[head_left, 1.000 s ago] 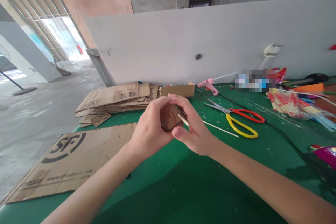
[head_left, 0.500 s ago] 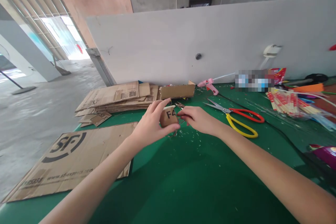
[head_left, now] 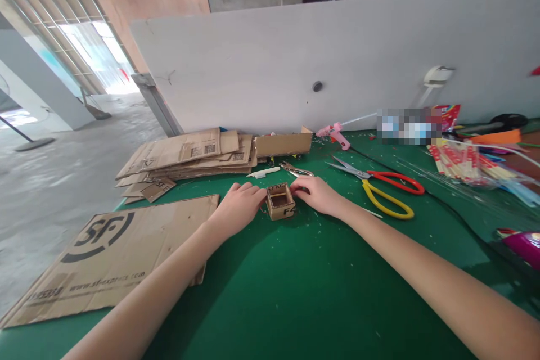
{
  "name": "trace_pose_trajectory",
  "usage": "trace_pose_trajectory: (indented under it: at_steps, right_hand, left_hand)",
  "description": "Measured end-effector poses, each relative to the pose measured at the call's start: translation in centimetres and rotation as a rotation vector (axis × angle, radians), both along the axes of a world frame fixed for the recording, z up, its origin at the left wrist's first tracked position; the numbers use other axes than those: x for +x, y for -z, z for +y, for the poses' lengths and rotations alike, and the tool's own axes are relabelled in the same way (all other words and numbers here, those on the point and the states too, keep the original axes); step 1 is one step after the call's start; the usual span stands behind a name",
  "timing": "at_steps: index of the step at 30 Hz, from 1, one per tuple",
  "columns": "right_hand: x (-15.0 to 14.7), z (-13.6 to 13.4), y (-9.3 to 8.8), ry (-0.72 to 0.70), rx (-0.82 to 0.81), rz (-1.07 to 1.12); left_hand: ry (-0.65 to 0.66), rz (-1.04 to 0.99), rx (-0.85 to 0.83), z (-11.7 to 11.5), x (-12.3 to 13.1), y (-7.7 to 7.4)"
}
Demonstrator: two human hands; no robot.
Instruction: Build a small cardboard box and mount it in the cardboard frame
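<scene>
A small open-topped cardboard box [head_left: 280,214] sits on the green tabletop, its square opening facing up and black print on its front. My left hand [head_left: 242,204] has its fingers closed at the box's left side. At the right side, my right hand [head_left: 315,194] pinches near the upper corner; its fingertips are partly hidden. Just behind the box lie a white slim tool [head_left: 265,172] and metal pliers [head_left: 297,169]. A thin pale stick [head_left: 373,212] shows beyond my right wrist.
Scissors [head_left: 373,176] with red and yellow handles lie to the right. A pink glue gun [head_left: 336,134] rests near the wall. Stacked cardboard [head_left: 185,152] and a large flat cardboard sheet [head_left: 126,259] are on the left. Bundled sticks [head_left: 459,166] lie far right.
The small box has come down onto the table and turned so its opening faces up. My left hand has shifted to its left side. The white tool and pliers are now more exposed.
</scene>
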State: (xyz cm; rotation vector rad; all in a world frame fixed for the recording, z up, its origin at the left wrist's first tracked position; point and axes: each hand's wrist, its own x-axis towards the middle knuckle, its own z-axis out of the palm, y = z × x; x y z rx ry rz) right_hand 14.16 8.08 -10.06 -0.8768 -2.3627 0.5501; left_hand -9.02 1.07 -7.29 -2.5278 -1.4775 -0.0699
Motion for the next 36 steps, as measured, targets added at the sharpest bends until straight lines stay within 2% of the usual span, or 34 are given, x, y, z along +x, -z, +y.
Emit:
trace_pose_trajectory:
  at_steps: [10, 16, 23, 27, 31, 33, 36]
  right_hand:
    - [-0.1, -0.3, -0.2, -0.025, -0.052, 0.019]
    - [-0.1, -0.1, -0.1, -0.035, -0.073, -0.001]
    - [0.1, -0.1, -0.5, -0.009, -0.2, -0.041]
    - [0.1, 0.0, -1.0, -0.01, -0.24, -0.069]
    - [0.1, -0.2, -1.2, -0.002, -0.211, -0.101]
    - [0.2, -0.5, -1.1, -0.007, -0.165, -0.109]
    - [0.3, -0.9, -0.6, -0.041, -0.071, -0.071]
  left_hand:
    - [-0.082, -0.1, -0.013, 0.1, 0.2, 2.1]
    - [-0.096, -0.138, -0.019, 0.3, 0.0, 2.5]
    - [-0.07, -0.161, -0.084, 1.2, -0.6, 2.8]
    - [-0.045, -0.174, -0.139, 1.5, -0.7, 2.5]
    - [-0.01, -0.163, -0.173, 1.3, -0.7, 1.5]
    - [-0.012, -0.115, -0.132, 0.9, -0.4, 1.0]
    - [-0.05, -0.002, 0.049, 0.0, 0.2, 0.8]
